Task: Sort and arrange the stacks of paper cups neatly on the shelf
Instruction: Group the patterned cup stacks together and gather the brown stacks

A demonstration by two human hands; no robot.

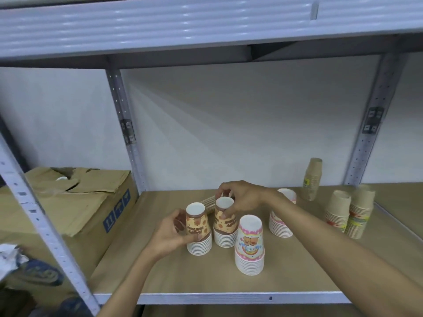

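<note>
Between the hands, mid-shelf [229, 282]: two brown-printed cup stacks, upside down, axes upright, just apart. Left hand [170, 234] wraps left stack [198, 229]; right hand [240, 197] pinches top of right stack [225, 221]. Pink stack [249, 245] stands right of both.

A flat tan wooden shelf board [174, 273] with a pale grey metal front edge is carrying several stacks of upside-down paper cups. Two short brown-and-yellow printed cup stacks [198, 234] [225, 227] are standing side by side near the middle. Just right of them and nearer the front, a pink-and-white cartoon-printed cup stack [250, 245] is standing upright. Behind it, another pink-and-white stack [281, 223] is sitting partly hidden by a forearm. A plain brown cup stack [208, 202] is lying on its side behind the middle pair. Toward the right, a tall plain kraft stack [312, 179] is leaning slightly near the back upright, and two shorter kraft stacks [337, 211] [359, 216] are standing just beside each other.
</note>
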